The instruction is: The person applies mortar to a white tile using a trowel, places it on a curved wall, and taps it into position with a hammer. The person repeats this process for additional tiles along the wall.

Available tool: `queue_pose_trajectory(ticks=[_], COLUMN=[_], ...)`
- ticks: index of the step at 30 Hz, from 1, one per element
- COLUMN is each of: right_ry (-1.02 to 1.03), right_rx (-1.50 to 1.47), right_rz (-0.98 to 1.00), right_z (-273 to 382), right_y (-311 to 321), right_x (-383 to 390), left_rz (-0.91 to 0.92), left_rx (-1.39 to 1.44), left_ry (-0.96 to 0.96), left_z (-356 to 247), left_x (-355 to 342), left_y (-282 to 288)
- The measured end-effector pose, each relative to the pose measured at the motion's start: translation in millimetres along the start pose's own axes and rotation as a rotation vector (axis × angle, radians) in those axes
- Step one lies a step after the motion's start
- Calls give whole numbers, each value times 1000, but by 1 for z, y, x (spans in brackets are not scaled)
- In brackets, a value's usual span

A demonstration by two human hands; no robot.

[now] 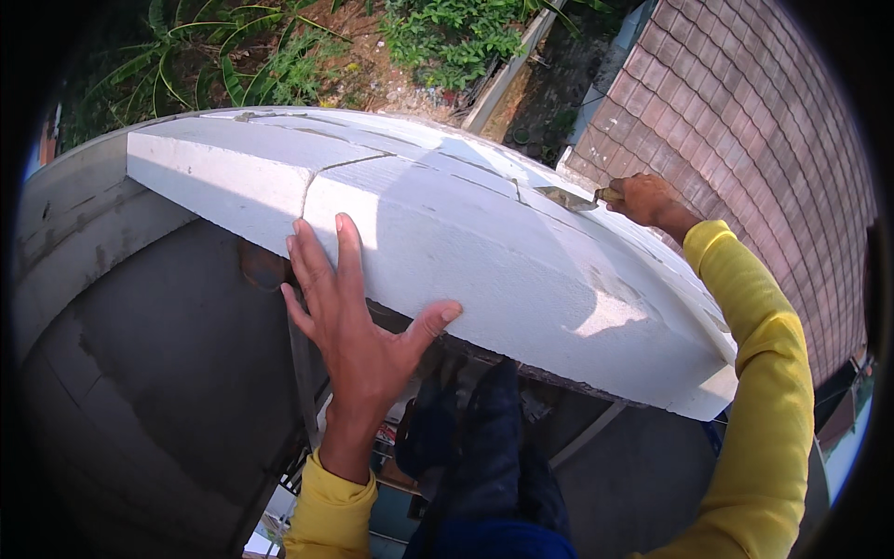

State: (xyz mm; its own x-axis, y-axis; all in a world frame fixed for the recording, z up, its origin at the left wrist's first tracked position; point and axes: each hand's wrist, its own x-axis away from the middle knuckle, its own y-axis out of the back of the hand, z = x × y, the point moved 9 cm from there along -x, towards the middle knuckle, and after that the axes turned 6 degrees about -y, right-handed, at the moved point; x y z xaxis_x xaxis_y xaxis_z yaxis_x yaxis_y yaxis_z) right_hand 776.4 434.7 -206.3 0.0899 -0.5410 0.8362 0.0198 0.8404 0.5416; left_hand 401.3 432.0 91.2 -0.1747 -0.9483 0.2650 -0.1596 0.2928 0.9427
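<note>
White lightweight blocks [447, 252] form a wall that curves across the view, with thin grey joints between them. My left hand [349, 307] lies spread against the near face of a block, close to the vertical joint on its left. At the wall's far side, my right hand [643, 200] grips the handle of a trowel [570, 198]. The trowel's metal blade lies at the blocks' far edge, by a joint. Whether mortar is on the blade, I cannot tell. Yellow sleeves cover both of my forearms.
Below the wall, my legs [489, 419] in dark trousers show above a deep drop with metal bars. A grey rendered wall [121, 279] stands at left. Beyond the blocks are a tiled roof [736, 121] at right and green plants [452, 37] on bare soil.
</note>
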Motion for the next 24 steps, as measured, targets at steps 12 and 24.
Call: queue_pose_trajectory(ticks=[12,24], right_ry=[208,363], right_rx=[-142,-212], right_rz=[-157,-268], right_z=[140,251], right_y=[53,127], right_x=[-117,-157], left_rz=[23,66], left_rx=[-4,8], left_ry=[-18,15], left_z=[0,0], left_x=[-1,-5], left_y=[1,3])
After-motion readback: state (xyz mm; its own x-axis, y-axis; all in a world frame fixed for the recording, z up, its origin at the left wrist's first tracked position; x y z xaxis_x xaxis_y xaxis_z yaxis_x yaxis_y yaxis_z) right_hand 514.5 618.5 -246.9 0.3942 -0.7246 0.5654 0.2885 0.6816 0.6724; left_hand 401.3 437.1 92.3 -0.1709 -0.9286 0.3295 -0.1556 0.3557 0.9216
